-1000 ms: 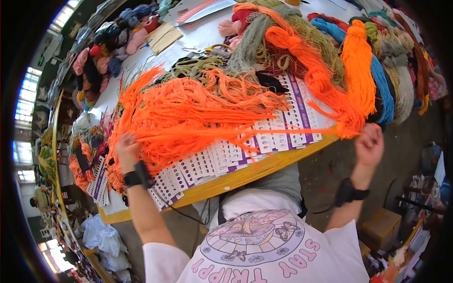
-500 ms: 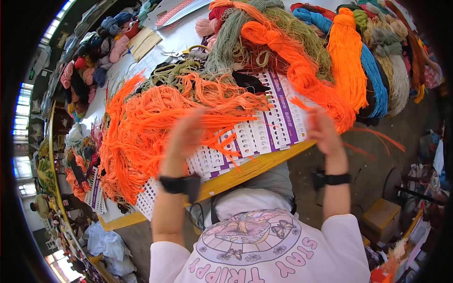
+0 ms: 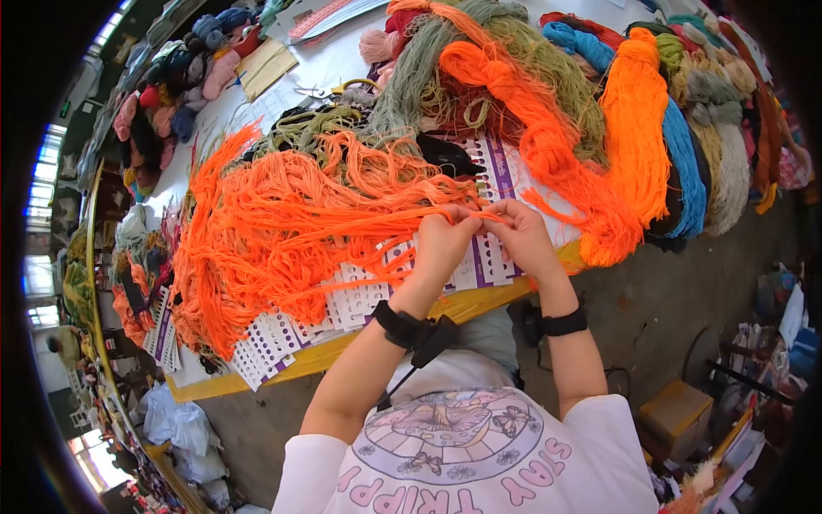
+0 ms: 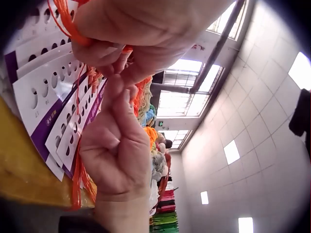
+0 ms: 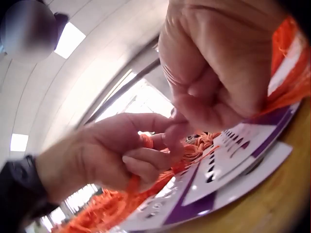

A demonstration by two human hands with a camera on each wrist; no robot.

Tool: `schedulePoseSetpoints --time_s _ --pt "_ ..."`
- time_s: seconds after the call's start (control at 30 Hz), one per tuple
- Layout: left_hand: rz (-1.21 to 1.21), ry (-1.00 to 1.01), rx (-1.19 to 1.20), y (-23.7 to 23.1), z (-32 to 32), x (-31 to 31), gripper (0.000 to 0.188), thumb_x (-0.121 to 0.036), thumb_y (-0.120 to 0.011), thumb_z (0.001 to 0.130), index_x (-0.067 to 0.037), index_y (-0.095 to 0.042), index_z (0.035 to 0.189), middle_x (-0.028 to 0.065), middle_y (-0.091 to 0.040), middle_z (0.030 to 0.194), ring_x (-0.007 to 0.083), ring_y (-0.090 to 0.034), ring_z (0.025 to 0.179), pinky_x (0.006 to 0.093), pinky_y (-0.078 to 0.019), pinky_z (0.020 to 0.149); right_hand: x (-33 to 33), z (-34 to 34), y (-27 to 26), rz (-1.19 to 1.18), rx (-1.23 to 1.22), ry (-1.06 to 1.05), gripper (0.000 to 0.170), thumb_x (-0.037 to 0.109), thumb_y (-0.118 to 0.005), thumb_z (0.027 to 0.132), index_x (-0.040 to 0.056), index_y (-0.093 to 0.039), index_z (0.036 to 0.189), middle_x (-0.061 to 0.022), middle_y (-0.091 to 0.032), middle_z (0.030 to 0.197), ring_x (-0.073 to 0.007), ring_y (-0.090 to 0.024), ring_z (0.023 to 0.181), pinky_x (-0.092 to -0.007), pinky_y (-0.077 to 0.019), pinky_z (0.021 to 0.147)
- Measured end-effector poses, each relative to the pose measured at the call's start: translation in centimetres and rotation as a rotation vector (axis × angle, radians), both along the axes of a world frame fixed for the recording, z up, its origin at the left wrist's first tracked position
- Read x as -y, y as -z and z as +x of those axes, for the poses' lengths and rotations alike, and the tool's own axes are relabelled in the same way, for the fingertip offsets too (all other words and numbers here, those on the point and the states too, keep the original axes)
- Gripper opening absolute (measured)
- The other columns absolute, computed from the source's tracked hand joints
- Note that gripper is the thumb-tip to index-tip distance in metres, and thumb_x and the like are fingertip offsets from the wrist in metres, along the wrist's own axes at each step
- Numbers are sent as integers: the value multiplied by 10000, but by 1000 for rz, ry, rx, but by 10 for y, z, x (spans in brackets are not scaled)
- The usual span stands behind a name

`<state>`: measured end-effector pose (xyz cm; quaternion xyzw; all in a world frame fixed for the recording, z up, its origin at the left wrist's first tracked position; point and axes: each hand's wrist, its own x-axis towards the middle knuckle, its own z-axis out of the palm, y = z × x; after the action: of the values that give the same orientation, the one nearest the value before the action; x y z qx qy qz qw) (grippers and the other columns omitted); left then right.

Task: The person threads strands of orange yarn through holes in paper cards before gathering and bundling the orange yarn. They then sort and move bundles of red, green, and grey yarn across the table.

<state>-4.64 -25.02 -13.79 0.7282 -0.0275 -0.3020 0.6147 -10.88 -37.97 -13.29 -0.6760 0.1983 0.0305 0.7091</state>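
Note:
Orange thread (image 3: 342,224) runs from a loose heap on the table to both hands, which meet above the punched white-and-purple cards (image 3: 492,171). The left hand (image 3: 445,244) has its fingers curled round the strands; in the right wrist view an orange strand (image 5: 132,187) passes through the left hand (image 5: 112,150). Thumb and forefinger of the right hand (image 3: 527,240) pinch the strand ends against the left fingertips. In the left wrist view the right hand (image 4: 116,150) touches the left hand (image 4: 141,29), and the fingertips hide the pinched part.
A knotted orange skein (image 3: 548,141) lies right of the hands, with another orange skein (image 3: 635,120), blue yarn (image 3: 685,180) and green yarn (image 3: 556,86) behind. Scissors (image 3: 312,92) lie farther back. The yellow table edge (image 3: 479,300) runs below the hands.
The hands were wide apart, with orange strands stretched between them; they have come together over the cards. Loose strands that trailed at the right hand no longer hang out to the right.

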Motion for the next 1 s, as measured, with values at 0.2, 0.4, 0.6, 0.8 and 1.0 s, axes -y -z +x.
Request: schedulePoseSetpoints --time_s 0.2,0.4,0.6,0.8,1.0 --pt "155 -21 -3 -9 -4 4 199 -195 -582 776 -7 -598 840 27 -567 644 99 -473 507 239 -384 465 8 3 18 -272 111 56 132 118 -557 810 -9 -593 820 -40 -584 611 -59 -457 461 -229 -381 440" --pt "433 87 286 1 2 9 218 -187 -554 791 27 -593 807 77 -581 641 153 -526 533 307 -418 515 6 1 9 -222 20 120 152 131 -588 787 -18 -595 822 -34 -538 568 -78 -470 500 -247 -397 471" --pt "19 -1 -97 0 6 2 180 -140 -515 831 13 -606 854 17 -525 598 91 -434 488 252 -364 463 -2 2 10 -465 214 165 155 113 -631 740 -29 -605 798 -84 -563 620 -121 -517 547 -253 -417 514" --pt "11 18 -96 5 5 3 152 -132 -541 817 -11 -609 878 -52 -445 531 32 -347 419 199 -274 383 8 6 13 -520 250 -10 178 112 -663 708 -8 -635 836 -96 -586 735 -160 -558 627 -265 -437 568" --pt "87 -64 67 3 12 -4 109 -106 -538 784 -24 -595 827 -39 -479 545 24 -320 405 177 -246 367 1 3 9 -470 155 93 172 131 -668 710 8 -639 826 -105 -569 711 -189 -552 624 -280 -435 580"
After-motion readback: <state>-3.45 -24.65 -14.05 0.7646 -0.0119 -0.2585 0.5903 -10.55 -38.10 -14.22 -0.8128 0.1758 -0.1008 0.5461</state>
